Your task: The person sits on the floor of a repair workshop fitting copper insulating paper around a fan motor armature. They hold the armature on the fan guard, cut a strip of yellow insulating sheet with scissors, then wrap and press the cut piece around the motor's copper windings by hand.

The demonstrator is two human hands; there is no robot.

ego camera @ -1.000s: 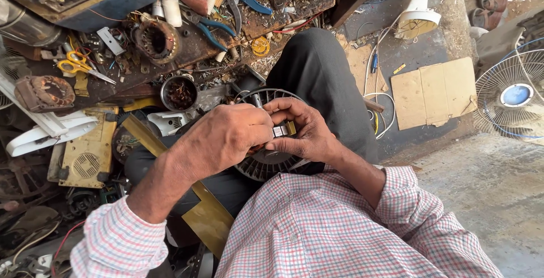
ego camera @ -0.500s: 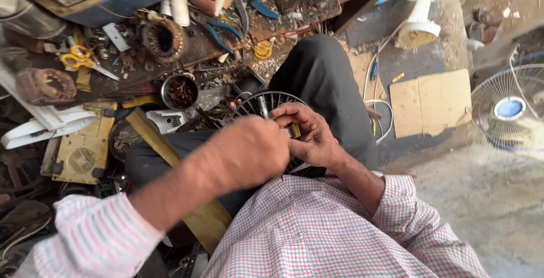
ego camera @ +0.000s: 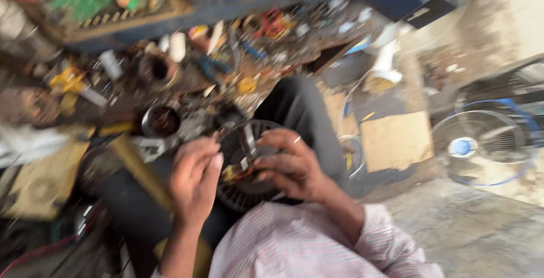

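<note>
A round dark motor stator [ego camera: 247,170] with a ribbed rim rests on my lap, against my dark trousers. My right hand [ego camera: 292,164] grips its right side, fingers curled over the middle, a ring on one finger. My left hand [ego camera: 194,180] sits at its left edge with fingers loosely bent and touching the rim; I cannot tell whether it holds anything. A small yellow and silver piece [ego camera: 238,167] shows between the two hands. The view is badly blurred.
A cluttered workbench [ego camera: 170,74] ahead holds a metal cup [ego camera: 161,120], a motor coil [ego camera: 154,69], yellow scissors [ego camera: 67,82] and pliers. A wooden strip [ego camera: 136,170] leans by my left knee. A fan guard [ego camera: 481,147] and cardboard [ego camera: 396,141] lie on the floor at right.
My left hand has slid off the top of the stator to its left edge, uncovering the middle. The camera swung and the picture blurred.
</note>
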